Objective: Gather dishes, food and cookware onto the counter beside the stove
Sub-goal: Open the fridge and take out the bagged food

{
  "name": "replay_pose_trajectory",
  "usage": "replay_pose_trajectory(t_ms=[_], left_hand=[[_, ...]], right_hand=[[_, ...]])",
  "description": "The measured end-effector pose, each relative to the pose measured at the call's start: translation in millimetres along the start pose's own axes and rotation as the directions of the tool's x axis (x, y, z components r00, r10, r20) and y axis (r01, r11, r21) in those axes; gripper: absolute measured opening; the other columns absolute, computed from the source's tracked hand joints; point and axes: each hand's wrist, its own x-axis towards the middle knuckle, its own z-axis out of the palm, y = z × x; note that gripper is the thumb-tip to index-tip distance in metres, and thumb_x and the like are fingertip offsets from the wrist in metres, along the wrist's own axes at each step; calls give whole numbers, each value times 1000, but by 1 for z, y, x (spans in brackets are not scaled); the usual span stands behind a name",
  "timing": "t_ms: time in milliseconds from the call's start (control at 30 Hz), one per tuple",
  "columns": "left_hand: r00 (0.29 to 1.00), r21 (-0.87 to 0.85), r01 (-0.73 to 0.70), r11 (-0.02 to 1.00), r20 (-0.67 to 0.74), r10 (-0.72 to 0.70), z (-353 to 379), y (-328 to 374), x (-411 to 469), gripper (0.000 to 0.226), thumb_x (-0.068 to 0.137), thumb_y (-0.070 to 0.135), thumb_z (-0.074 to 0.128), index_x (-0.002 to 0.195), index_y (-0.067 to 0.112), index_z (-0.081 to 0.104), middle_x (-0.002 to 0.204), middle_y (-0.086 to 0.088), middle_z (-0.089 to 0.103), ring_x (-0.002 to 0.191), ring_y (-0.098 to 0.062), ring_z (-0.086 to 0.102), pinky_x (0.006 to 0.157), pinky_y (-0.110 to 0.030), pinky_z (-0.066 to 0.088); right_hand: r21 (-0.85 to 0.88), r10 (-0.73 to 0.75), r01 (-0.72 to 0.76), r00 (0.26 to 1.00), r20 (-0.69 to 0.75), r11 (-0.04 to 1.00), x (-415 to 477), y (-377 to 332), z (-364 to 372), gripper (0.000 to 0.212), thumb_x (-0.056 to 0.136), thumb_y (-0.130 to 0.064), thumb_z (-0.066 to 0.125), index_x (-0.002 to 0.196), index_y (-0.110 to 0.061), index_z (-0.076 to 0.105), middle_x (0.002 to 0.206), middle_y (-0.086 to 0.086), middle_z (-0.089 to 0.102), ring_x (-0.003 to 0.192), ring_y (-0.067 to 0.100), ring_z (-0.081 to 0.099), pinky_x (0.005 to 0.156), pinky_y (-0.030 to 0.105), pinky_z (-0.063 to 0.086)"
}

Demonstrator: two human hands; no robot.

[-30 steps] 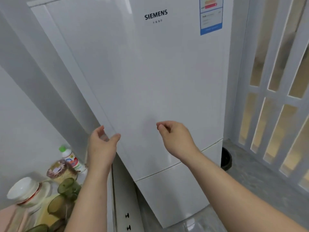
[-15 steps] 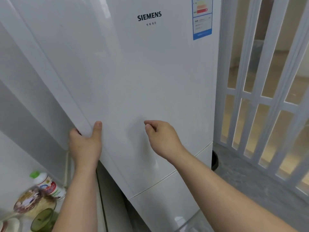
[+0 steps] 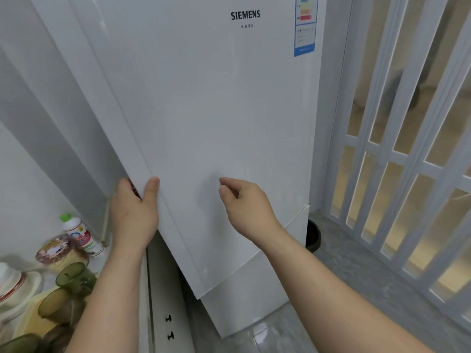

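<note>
Nearest, left of the fridge, the counter carries green glasses, stacked bowls, a food packet and a white bottle, all close beside the left forearm. The left hand grips the left edge of the fridge door, thumb flat on the front and fingers wrapped behind the edge. The right hand hangs loosely curled before the door face and holds nothing; contact with the door cannot be confirmed. Judged step: opening the fridge to fetch food. Risks: fingers pinched between the door edge and the panel left of the fridge, or the forearm knocking over the glasses during the pull. The fridge contents are hidden, as are the left fingertips. Items on the counter are blurred and cut off. A dark round object at the fridge's right foot is unidentifiable. No stove is visible.
</note>
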Motion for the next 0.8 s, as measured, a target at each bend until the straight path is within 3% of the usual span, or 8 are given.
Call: replay_pose_trajectory(t_ms=[133, 267, 333, 467, 600, 700, 800], left_hand=[[1000, 23, -17, 1000, 3, 16, -12, 27, -48, 38, 99, 40, 56, 88, 4, 49, 75, -4, 52, 74, -29, 49, 64, -36, 32], [998, -7, -39, 999, 53, 39, -21, 59, -104, 35, 97, 39, 59, 83, 9, 48, 74, -3, 54, 70, -25, 51, 56, -32, 35], [995, -43, -28, 999, 96, 32, -23, 68, -125, 33, 96, 41, 61, 81, 14, 51, 76, -5, 61, 72, -25, 60, 58, -31, 41], [984, -119, 10, 993, 175, 11, -19, 89, -165, 35, 89, 50, 66, 74, 21, 54, 77, -6, 68, 76, -29, 70, 69, -44, 53], [976, -124, -30, 992, 212, 56, -10, 120, -202, 38, 88, 47, 69, 66, 21, 52, 69, 1, 68, 72, -22, 71, 61, -33, 48], [957, -147, -28, 989, 282, 69, -2, 139, -220, 40, 81, 55, 73, 67, 21, 57, 69, 1, 70, 72, -20, 72, 60, -41, 54], [934, -159, -68, 985, 338, 119, 8, 159, -238, 32, 80, 51, 76, 69, 23, 64, 71, 3, 71, 73, -17, 72, 71, -43, 58]], right_hand=[[20, -13, 12, 1000, 22, 1000, -41, 7, -23, 41, 105, -29, 45, 143, -18, 53, 146, -7, 54, 135, 6, 47, 108, 16, 33], [47, -18, 17, 1000, 23, 999, -84, 19, -53, 41, 104, -29, 46, 143, -18, 53, 146, -8, 53, 135, 4, 47, 107, 15, 32], [63, -21, 20, 1000, 20, 998, -100, 23, -64, 41, 104, -28, 47, 143, -18, 52, 146, -7, 53, 135, 4, 47, 108, 15, 32], [75, -17, 15, 1000, 20, 997, -134, 33, -90, 41, 104, -27, 47, 144, -17, 52, 147, -8, 52, 135, 3, 46, 106, 13, 31], [57, -13, 14, 1000, -16, 998, -159, 45, -121, 40, 104, -27, 49, 143, -18, 52, 146, -9, 53, 134, 1, 46, 100, 9, 30], [53, 5, -1, 997, -73, 999, -173, 55, -144, 39, 103, -26, 50, 142, -18, 54, 143, -7, 56, 132, 3, 49, 101, 11, 32], [57, 12, -5, 993, -115, 998, -185, 62, -164, 39, 103, -26, 51, 140, -17, 57, 141, -7, 58, 130, 2, 51, 107, 16, 36]])
